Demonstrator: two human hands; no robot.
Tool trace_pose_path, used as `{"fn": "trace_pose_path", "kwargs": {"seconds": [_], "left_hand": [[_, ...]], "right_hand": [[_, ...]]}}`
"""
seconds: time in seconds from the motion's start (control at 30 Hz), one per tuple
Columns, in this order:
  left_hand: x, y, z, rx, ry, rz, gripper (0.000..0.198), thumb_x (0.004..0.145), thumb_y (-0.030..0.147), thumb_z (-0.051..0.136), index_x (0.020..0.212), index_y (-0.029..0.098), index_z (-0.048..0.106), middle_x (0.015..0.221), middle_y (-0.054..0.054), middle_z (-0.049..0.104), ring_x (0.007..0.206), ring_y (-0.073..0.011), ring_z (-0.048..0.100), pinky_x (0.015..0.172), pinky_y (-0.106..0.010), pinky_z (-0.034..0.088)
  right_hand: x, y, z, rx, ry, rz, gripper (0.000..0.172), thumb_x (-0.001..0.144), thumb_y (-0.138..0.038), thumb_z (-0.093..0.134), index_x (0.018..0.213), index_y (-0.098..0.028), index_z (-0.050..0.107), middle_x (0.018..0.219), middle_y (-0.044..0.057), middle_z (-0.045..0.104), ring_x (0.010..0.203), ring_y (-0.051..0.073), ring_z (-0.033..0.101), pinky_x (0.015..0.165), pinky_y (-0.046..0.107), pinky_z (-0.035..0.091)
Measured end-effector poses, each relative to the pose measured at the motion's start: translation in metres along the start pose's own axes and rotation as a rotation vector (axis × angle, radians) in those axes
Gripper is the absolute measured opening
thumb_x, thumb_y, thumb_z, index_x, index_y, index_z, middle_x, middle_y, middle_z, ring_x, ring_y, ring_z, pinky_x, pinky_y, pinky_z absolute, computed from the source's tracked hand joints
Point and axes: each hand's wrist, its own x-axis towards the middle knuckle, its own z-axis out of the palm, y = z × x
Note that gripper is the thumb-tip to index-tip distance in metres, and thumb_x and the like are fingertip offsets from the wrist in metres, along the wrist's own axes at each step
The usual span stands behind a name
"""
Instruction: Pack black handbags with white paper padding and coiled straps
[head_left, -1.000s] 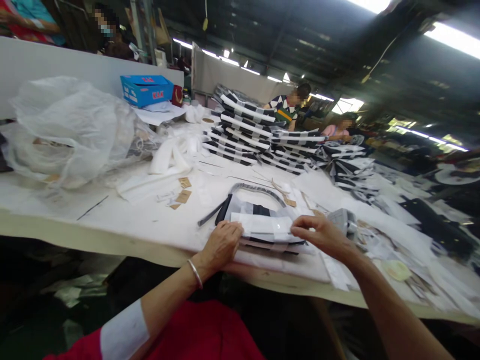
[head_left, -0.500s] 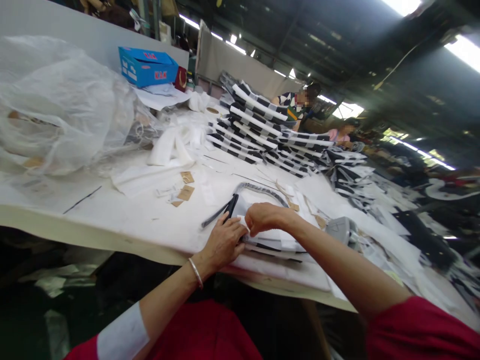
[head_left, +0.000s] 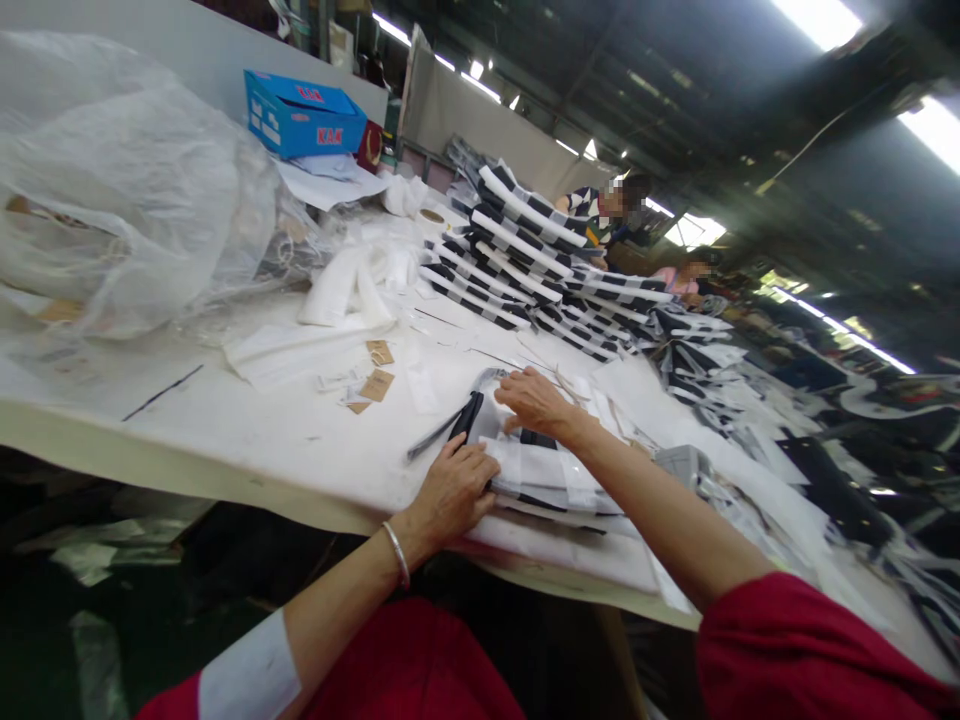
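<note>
My left hand (head_left: 454,490) lies flat on the near edge of a folded black-and-white striped fabric bag (head_left: 551,475), its fingertips close to a black strap (head_left: 466,418). My right hand (head_left: 534,405) rests on the far part of the same bag, fingers spread, near a curved grey-striped handle edge. A clear film wrapper covers part of the bag's top. Neither hand grips anything that I can see. My forearms and red sleeves hide the table's front edge in places.
A white work table (head_left: 225,420) holds small kraft tags (head_left: 376,385), white fabric strips (head_left: 345,285), a large plastic sack (head_left: 127,180) and a blue box (head_left: 300,115). Striped bag stacks (head_left: 525,250) rise beyond my hands. Two co-workers (head_left: 607,205) sit farther back.
My right hand has moved left and farther onto the bag, coming to rest on its far part. My left hand has stayed almost still. The view has tilted slightly.
</note>
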Motion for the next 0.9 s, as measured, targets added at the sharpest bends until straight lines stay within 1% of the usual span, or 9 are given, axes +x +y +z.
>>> {"fn": "trace_pose_path", "kwargs": {"seconds": [0.1,0.2,0.27,0.37,0.47,0.57,0.73,0.83,0.9], "left_hand": [[-0.001,0.001,0.000,-0.003,0.003,-0.001,0.025,0.079,0.016,0.063,0.103,0.022,0.060,0.110,-0.006,0.069,0.121,-0.0247,0.055,0.114,-0.047,0.027],[-0.001,0.001,-0.001,-0.003,-0.002,-0.005,0.026,0.079,0.015,0.063,0.105,0.022,0.060,0.111,-0.006,0.069,0.121,-0.0251,0.056,0.113,-0.047,0.028],[0.000,0.002,-0.001,0.006,-0.003,-0.009,0.026,0.079,0.015,0.064,0.104,0.021,0.060,0.111,-0.007,0.069,0.121,-0.0254,0.056,0.113,-0.048,0.028],[0.000,0.002,-0.002,0.025,-0.003,-0.005,0.025,0.079,0.016,0.065,0.103,0.020,0.060,0.111,-0.007,0.069,0.122,-0.0257,0.056,0.113,-0.048,0.029],[-0.001,0.003,-0.004,0.022,0.007,0.002,0.025,0.080,0.017,0.065,0.105,0.021,0.060,0.112,-0.006,0.069,0.122,-0.0258,0.055,0.113,-0.049,0.029],[0.000,0.004,-0.006,-0.012,-0.005,-0.010,0.021,0.084,0.022,0.066,0.104,0.021,0.061,0.111,-0.005,0.070,0.123,-0.0258,0.056,0.114,-0.051,0.029],[0.015,-0.006,-0.021,-0.209,0.045,-0.104,0.022,0.092,0.033,0.054,0.109,0.022,0.062,0.118,-0.006,0.067,0.118,-0.0220,0.058,0.109,-0.043,0.037],[0.033,-0.024,-0.034,-0.287,0.110,-0.308,0.033,0.091,0.037,0.051,0.117,0.020,0.060,0.128,-0.009,0.061,0.121,-0.0225,0.055,0.107,-0.039,0.040],[0.046,-0.038,-0.040,-0.318,0.067,-0.490,0.042,0.088,0.040,0.051,0.122,0.017,0.058,0.133,-0.012,0.058,0.125,-0.0249,0.052,0.109,-0.039,0.037]], "right_hand": [[-0.020,0.005,0.018,0.180,0.208,0.181,0.079,0.067,-0.053,0.082,0.133,-0.020,0.052,0.136,0.015,0.054,0.125,0.032,0.048,0.102,0.044,0.034],[-0.036,-0.006,0.043,0.359,0.182,0.254,0.104,0.061,-0.061,0.081,0.145,-0.020,0.038,0.149,0.017,0.041,0.137,0.033,0.037,0.110,0.046,0.029],[-0.041,-0.015,0.059,0.402,0.146,0.350,0.101,0.062,-0.061,0.079,0.145,-0.019,0.039,0.149,0.018,0.041,0.138,0.035,0.035,0.111,0.051,0.027],[-0.047,-0.015,0.072,0.348,0.308,0.531,0.087,0.070,-0.049,0.078,0.143,-0.020,0.041,0.149,0.018,0.041,0.138,0.036,0.034,0.112,0.056,0.021],[-0.066,0.002,0.078,0.302,0.516,0.669,0.077,0.075,-0.038,0.075,0.141,-0.019,0.042,0.147,0.017,0.044,0.138,0.034,0.035,0.113,0.055,0.021],[-0.105,0.028,0.090,0.398,0.585,0.866,0.071,0.076,-0.039,0.071,0.138,-0.017,0.046,0.140,0.017,0.051,0.131,0.033,0.044,0.110,0.050,0.030],[-0.178,0.054,0.123,0.925,0.412,1.236,0.070,0.070,-0.041,0.073,0.130,-0.010,0.054,0.137,0.021,0.054,0.128,0.035,0.049,0.107,0.045,0.036],[-0.202,0.047,0.140,1.352,0.354,1.275,0.068,0.077,-0.049,0.065,0.132,-0.012,0.053,0.138,0.019,0.054,0.125,0.033,0.053,0.098,0.044,0.046],[-0.206,0.039,0.149,1.502,0.334,1.271,0.064,0.080,-0.056,0.059,0.130,-0.017,0.054,0.133,0.017,0.059,0.122,0.033,0.056,0.092,0.045,0.050]]}}
